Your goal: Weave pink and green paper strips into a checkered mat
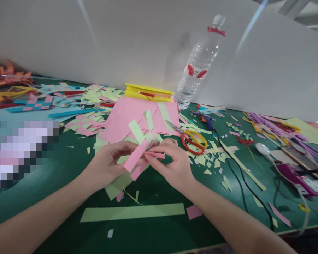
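Note:
Above the middle of the table, my left hand (113,158) is closed on pink and green paper strips (136,154) that cross one another. Fingers and thumb of my right hand (175,160) pinch a narrow pink strip end (156,154) of the same piece. Several green ends stick up and away from my hands. Behind them lie pink paper sheets (122,118). Scissors (193,139) with one red and one yellow handle rest just beyond my right hand. A long pale green strip (132,212) lies flat nearer to me.
A clear plastic bottle (198,63) stands by the grey partition (108,42). Right are a blue glue gun (203,119) with a black cable, a purple device (294,178) and paper scraps. Left are woven paper strips (84,123) and a blurred-out object (21,151).

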A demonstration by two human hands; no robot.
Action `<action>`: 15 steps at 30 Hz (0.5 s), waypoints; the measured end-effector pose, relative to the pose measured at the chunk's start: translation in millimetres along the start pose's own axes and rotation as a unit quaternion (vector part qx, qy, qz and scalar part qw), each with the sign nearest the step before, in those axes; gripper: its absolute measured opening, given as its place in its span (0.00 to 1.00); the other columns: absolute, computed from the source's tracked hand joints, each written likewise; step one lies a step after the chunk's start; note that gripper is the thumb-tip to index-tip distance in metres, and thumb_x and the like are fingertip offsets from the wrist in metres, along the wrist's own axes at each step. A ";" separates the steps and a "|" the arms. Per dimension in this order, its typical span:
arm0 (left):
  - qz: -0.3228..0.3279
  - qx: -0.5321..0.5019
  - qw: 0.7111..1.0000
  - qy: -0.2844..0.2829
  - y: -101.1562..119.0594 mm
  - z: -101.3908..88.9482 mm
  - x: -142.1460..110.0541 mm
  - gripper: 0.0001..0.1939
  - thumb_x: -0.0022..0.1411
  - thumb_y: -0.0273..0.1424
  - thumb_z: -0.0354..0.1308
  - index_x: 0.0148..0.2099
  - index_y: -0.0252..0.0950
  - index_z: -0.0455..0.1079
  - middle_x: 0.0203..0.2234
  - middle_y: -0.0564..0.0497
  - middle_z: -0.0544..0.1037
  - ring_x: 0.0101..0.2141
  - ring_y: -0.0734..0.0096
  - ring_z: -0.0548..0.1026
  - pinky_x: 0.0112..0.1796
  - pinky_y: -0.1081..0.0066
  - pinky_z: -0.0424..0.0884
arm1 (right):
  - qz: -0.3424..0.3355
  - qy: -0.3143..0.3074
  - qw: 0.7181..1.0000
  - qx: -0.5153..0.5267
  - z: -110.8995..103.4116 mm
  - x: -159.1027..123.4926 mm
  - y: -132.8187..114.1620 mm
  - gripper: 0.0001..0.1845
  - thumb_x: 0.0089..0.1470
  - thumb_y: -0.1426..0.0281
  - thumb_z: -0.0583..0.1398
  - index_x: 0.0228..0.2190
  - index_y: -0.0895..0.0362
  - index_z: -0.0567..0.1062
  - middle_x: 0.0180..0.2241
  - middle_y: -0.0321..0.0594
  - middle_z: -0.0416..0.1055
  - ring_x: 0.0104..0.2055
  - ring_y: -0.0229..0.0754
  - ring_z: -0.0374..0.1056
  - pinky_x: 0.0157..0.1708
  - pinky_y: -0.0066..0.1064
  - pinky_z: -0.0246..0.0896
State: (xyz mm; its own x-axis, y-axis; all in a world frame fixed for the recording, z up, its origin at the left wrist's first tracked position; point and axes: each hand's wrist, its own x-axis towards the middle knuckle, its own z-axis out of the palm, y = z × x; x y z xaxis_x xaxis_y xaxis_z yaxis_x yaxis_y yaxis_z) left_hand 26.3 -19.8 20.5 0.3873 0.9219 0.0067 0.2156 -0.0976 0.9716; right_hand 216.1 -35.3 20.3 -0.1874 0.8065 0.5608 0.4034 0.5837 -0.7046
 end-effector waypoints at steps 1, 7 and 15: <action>-0.004 0.011 1.000 0.009 0.3 0.8 -0.3 0.10 0.48 0.35 0.67 0.35 0.41 0.75 0.31 0.50 0.79 0.33 0.60 0.76 0.35 0.66 0.72 | -0.011 -0.002 1.000 -0.008 0.5 -0.5 0.5 0.03 0.52 0.69 0.63 0.27 0.51 0.78 0.22 0.33 0.73 0.28 0.40 0.67 0.41 0.40 0.58; 0.016 0.067 0.997 0.031 2.9 2.7 -0.7 0.12 0.49 0.41 0.65 0.31 0.39 0.74 0.24 0.51 0.77 0.27 0.62 0.74 0.29 0.67 0.70 | -0.090 -0.013 0.994 -0.057 2.8 -2.2 1.7 0.06 0.55 0.70 0.60 0.30 0.54 0.78 0.24 0.35 0.72 0.28 0.38 0.66 0.41 0.39 0.56; -0.019 0.015 0.998 0.055 1.8 -1.0 -2.9 0.14 0.53 0.45 0.63 0.37 0.40 0.76 0.31 0.51 0.80 0.33 0.62 0.76 0.34 0.67 0.70 | -0.042 0.008 0.998 -0.048 -4.1 -1.0 -4.3 0.08 0.56 0.67 0.58 0.37 0.52 0.75 0.28 0.36 0.72 0.33 0.41 0.66 0.43 0.41 0.57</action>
State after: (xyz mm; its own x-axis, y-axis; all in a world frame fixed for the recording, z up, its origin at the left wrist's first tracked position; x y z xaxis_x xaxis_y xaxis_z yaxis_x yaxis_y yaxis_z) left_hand 24.6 -22.2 22.5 0.2776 0.9607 -0.0023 0.2565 -0.0719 0.9639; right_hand 218.2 -38.9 24.5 -0.2093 0.7536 0.6231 0.4714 0.6361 -0.6109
